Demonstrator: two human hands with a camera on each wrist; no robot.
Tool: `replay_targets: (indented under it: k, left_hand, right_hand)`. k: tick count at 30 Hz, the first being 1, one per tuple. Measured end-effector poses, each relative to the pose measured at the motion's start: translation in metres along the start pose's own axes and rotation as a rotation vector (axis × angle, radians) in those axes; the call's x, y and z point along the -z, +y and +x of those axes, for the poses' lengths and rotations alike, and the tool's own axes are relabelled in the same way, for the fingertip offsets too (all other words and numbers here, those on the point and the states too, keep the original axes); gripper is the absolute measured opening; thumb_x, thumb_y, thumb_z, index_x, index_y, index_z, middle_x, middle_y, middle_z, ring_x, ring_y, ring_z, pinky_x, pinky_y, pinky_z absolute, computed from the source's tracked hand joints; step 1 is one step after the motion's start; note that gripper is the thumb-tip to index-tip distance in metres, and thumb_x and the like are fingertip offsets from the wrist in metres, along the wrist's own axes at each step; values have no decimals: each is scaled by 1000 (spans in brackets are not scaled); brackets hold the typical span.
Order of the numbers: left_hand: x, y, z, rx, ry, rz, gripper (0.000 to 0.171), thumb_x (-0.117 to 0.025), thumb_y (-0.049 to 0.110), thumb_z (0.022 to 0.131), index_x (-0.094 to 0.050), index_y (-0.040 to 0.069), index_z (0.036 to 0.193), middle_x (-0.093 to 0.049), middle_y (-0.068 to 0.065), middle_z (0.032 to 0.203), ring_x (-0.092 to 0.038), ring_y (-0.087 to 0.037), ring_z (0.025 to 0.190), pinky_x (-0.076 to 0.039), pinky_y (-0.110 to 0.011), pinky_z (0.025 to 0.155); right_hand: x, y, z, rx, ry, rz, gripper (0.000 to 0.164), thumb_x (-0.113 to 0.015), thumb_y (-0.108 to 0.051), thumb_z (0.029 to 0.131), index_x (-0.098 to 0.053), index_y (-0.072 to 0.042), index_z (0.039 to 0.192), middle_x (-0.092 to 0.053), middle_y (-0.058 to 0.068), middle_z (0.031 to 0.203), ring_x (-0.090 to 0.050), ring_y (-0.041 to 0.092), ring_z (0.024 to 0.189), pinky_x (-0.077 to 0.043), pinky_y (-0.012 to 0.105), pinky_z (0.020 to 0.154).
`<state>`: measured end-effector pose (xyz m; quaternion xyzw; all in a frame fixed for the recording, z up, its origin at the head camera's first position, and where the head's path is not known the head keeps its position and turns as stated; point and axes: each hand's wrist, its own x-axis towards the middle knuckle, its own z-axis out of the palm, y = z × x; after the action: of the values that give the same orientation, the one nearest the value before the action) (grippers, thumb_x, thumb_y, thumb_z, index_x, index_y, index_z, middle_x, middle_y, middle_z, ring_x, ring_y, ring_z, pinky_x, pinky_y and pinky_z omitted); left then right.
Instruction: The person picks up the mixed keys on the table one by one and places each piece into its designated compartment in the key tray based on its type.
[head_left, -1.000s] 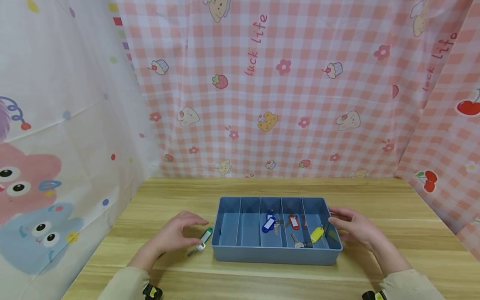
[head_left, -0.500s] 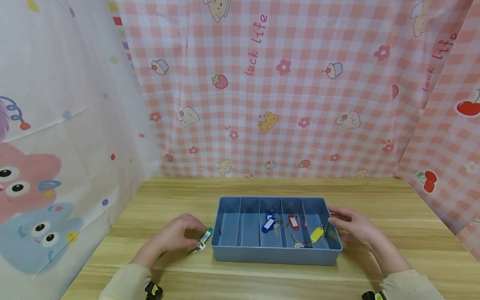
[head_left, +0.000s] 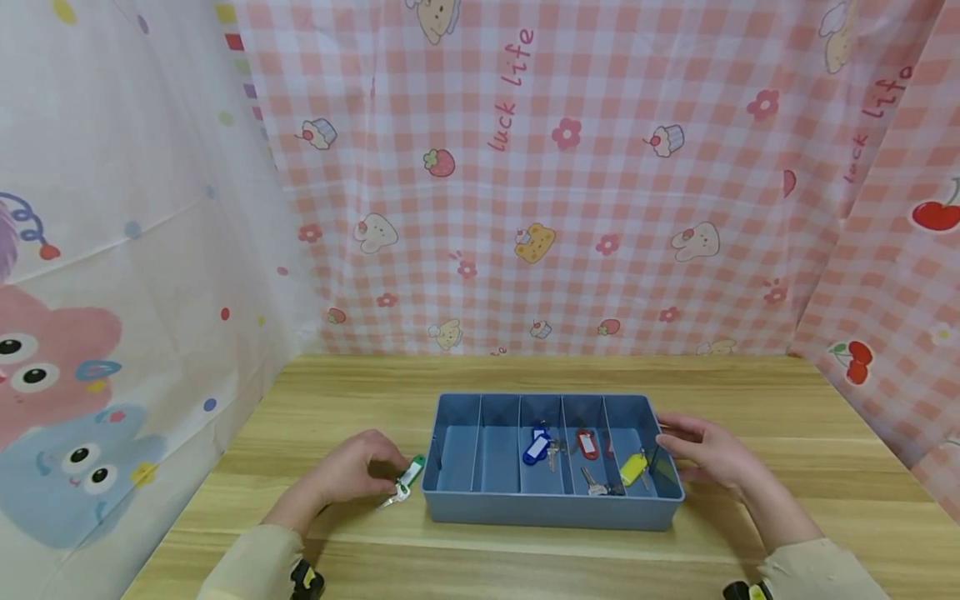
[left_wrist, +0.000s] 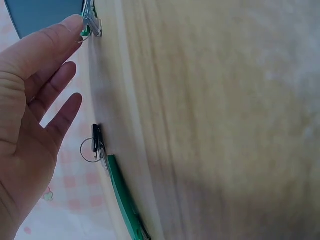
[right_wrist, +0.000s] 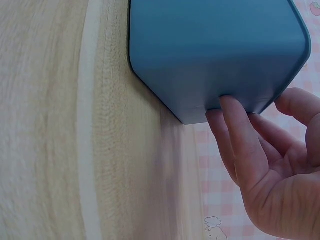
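Note:
My left hand (head_left: 360, 467) pinches a key with a green tag (head_left: 410, 473) between thumb and fingertips, just left of the box. In the left wrist view the thumb tip lies against the metal ring and key (left_wrist: 93, 24), and the other fingers are loosely bent. The blue divided box (head_left: 551, 511) stands in the middle of the table. My right hand (head_left: 705, 454) holds its right end, thumb over the rim, fingers against the outer wall, as the right wrist view shows. Inside lie blue-tagged keys (head_left: 537, 448), a red-tagged key (head_left: 587, 444) and a yellow-tagged key (head_left: 633, 469).
Near the left wrist, a long green item (left_wrist: 125, 200) with a black piece and a wire ring lies on the wooden table (head_left: 360, 550); the forearm mostly hides it in the head view. A pink checked cloth (head_left: 570, 192) hangs behind the table.
My left hand's thumb and fingers have closed in on the green-tagged key, which has shifted slightly. The right hand and the box have stayed in place.

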<state>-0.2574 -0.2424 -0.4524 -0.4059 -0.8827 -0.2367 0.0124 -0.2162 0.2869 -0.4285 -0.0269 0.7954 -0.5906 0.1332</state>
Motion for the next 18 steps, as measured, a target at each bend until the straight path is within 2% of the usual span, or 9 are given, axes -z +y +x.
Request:
replay_targets:
  k: [18]
  left_hand:
    - [-6, -5, 3, -32, 32, -12, 15, -84, 3, 74, -77, 15, 81, -68, 12, 83, -58, -5, 83, -50, -31, 76]
  right_hand:
    - [0, 0, 0, -6, 4, -9, 66, -61, -22, 100, -31, 11, 148, -44, 35, 139, -60, 30, 111, -54, 49, 85]
